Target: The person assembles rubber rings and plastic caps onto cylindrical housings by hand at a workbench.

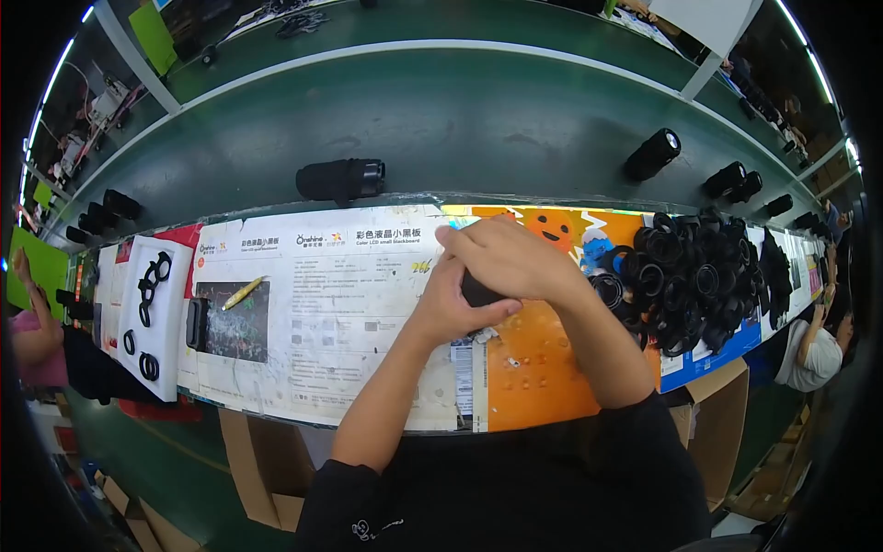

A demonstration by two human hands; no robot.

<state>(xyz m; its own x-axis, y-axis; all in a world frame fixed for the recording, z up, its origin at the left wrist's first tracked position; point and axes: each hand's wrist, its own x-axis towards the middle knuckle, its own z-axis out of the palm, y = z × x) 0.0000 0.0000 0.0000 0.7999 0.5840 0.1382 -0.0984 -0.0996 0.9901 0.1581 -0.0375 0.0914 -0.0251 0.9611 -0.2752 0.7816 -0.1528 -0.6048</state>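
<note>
A black rounded object (478, 291) is gripped between my two hands above the work table, and their fingers hide most of it. My left hand (449, 308) curls around its near left side, thumb pointing right. From above, my right hand (515, 259) closes over it, with the fingertips reaching past my left hand. Its exact kind cannot be made out. Under my hands lie a white printed board sheet (368, 368) and an orange printed sheet (543, 386). To the right of my right hand is a large heap of black rings (685, 285).
Ahead runs a green conveyor belt (478, 120) carrying a black cylindrical speaker (340, 179) and another (653, 155). At left, a white foam tray (166, 354) holds several black rings. A yellow pen-like tool (243, 293) lies nearby. Cardboard boxes (727, 432) stand below the table. Co-workers sit at both sides.
</note>
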